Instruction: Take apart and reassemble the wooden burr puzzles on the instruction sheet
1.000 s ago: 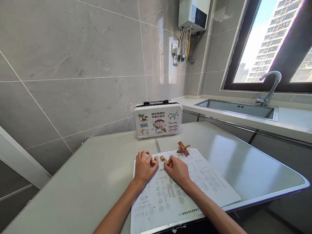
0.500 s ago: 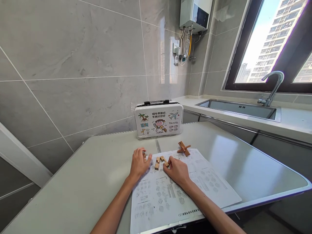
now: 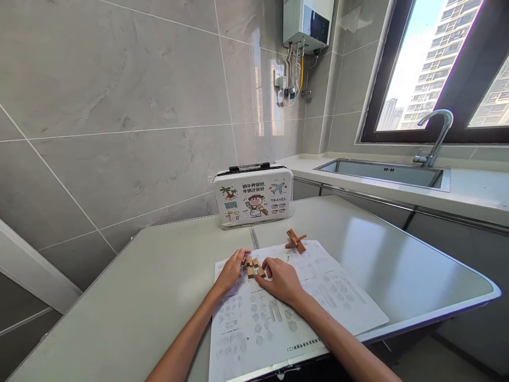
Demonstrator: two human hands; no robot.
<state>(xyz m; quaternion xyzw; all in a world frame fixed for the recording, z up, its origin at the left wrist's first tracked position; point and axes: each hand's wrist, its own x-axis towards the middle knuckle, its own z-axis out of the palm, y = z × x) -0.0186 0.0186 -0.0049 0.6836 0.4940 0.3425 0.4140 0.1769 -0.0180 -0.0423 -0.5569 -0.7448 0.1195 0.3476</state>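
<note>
Two hands are at work over the printed sheet (image 3: 274, 350), and here's the action: a cluster of little wooden pieces sits on the sheet's far part, towards its left side. There's a left piece (image 3: 250, 273) and, just beside it, a right piece (image 3: 261, 272). The left hand (image 3: 233, 271) comes in over the sheet's left edge, fingers curved along the outer side of the cluster; whether they grasp anything, I can't tell, because the fingers hide it. The right hand (image 3: 281, 280) lies across the far part of the sheet, thumb tip right at the right piece, forefinger curled close by; how firmly it grips, if at all, I can't make out.

Over at the sheet's far edge, a brown wooden cross (image 3: 296, 242) sits astride the border, apart from both hands. Beyond that edge, the white cartoon case (image 3: 252, 218) stands upright, black handle on top. The pale table (image 3: 167, 286) spreads out under the sheet and to either side. Well beyond the sheet, to its right, there's the sink (image 3: 382, 172) with its curved tap (image 3: 439, 138).
</note>
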